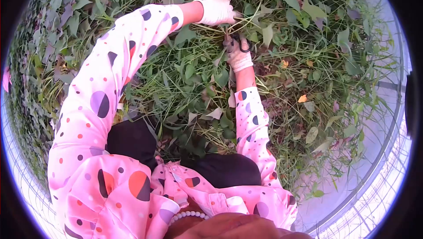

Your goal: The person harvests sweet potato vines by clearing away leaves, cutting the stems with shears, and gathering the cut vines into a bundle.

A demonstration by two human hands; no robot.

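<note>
My left hand (217,11), in a white glove, reaches to the top middle of the view with its fingers closed around thin green vine stems (214,28). Just below it, my gloved right hand (239,56) grips a pair of scissors (245,46) by the black handles. The scissors point up toward the stems under my left hand, their blades largely hidden among fingers and leaves. Broad vine leaves (267,34) hang close to the right of both hands.
Dense leafy vines and grass (176,76) cover the ground around my hands. Dry yellow leaves (302,99) lie to the right. A pale paved strip (374,120) curves along the right side. My dark-clad knees (227,170) are at the bottom.
</note>
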